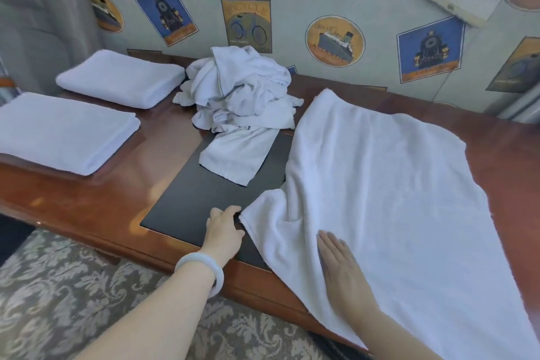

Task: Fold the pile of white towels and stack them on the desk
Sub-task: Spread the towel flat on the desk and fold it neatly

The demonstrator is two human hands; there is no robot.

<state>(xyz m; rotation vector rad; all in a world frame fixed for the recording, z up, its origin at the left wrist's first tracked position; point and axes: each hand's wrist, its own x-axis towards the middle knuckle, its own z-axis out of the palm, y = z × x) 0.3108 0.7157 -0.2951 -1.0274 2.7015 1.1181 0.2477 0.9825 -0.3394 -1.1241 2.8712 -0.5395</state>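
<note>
A large white towel [374,184] lies spread over the right half of the wooden desk [87,193], its near edge hanging past the front. My left hand [223,229] grips the towel's left corner over the black desk pad [193,202]. Flat on the towel near the desk's front edge lies my right hand [340,266], fingers straight. A crumpled pile of white towels [239,90] sits at the back middle of the desk. Two folded white towels lie at the left: one near [64,131], one farther back [119,77].
A wall papered with train, ship and bicycle pictures [334,41] runs right behind the desk. Grey upholstery [38,9] stands at the far left. Patterned carpet [73,286] covers the floor in front of the desk.
</note>
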